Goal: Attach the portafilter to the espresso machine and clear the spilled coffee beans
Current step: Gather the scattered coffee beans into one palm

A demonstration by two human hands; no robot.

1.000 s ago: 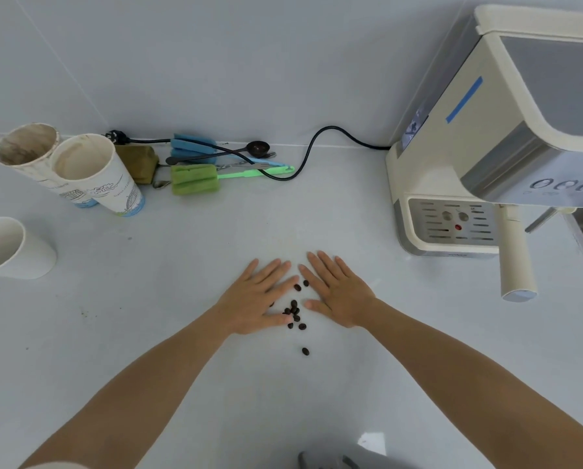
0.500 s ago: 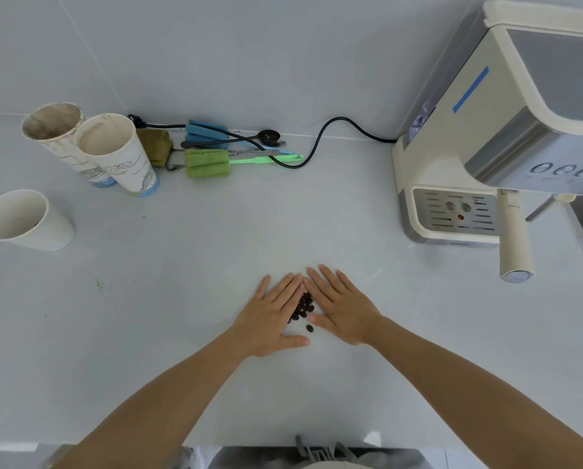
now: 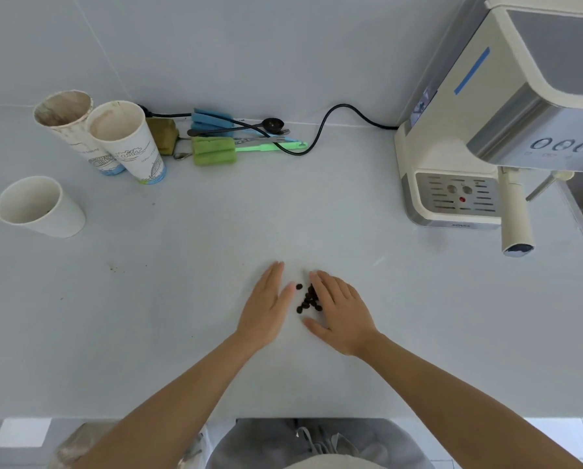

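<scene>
Several dark coffee beans [image 3: 307,298] lie in a small heap on the white counter, between my two hands. My left hand [image 3: 266,308] stands on its edge just left of the heap, fingers straight and together. My right hand [image 3: 339,309] lies flat with its fingers against the right side of the beans. Neither hand holds anything. The cream espresso machine [image 3: 493,106] stands at the far right, and the portafilter's cream handle [image 3: 516,214] sticks out from under its front.
A white paper cup [image 3: 41,208] lies at the left, with two used printed cups [image 3: 127,143] behind it. Green and blue sponge brushes [image 3: 215,150], a black scoop and the power cord [image 3: 324,130] lie along the back wall. The counter's front edge runs below my forearms.
My hands have swept the scattered beans together into one tight heap. The left hand has turned from flat onto its edge. The camera has pulled back, showing the counter's front edge.
</scene>
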